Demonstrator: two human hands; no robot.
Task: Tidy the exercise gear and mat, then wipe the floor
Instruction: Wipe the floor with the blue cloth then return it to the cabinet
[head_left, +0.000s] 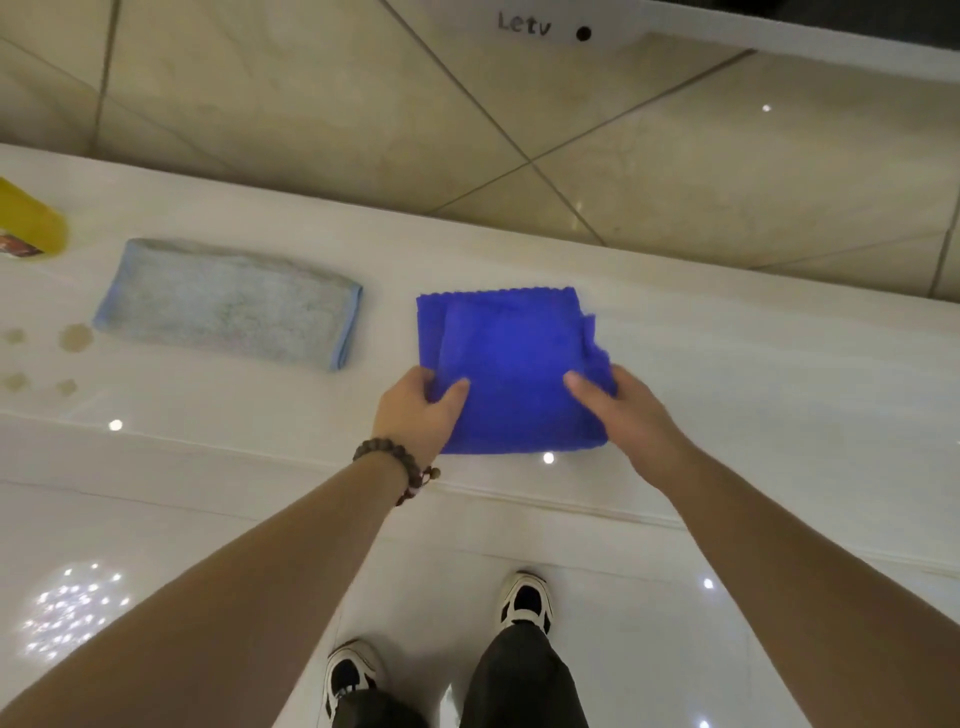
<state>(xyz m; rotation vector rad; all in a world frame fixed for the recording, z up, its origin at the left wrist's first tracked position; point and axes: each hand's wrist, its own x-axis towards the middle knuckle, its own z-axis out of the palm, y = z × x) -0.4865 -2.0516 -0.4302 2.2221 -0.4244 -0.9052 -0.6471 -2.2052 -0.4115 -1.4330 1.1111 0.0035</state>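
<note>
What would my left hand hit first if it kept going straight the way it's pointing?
Probably only more of the blue cloth that the left hand already grips; past its far edge lies bare white ledge, then the tiled wall. Depth is unclear.

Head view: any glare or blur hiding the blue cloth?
Head view: ceiling-light glare speckles the glossy floor, one spot just below the blue cloth; the cloth itself is oversaturated, folds faint; wide-angle bend at edges; both hands sharp.

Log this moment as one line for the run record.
stage: cloth pickup | left hand: grips folded blue cloth near-left edge | right hand: grips its near-right edge | cloth: on white ledge | pale blue towel: untouched
</note>
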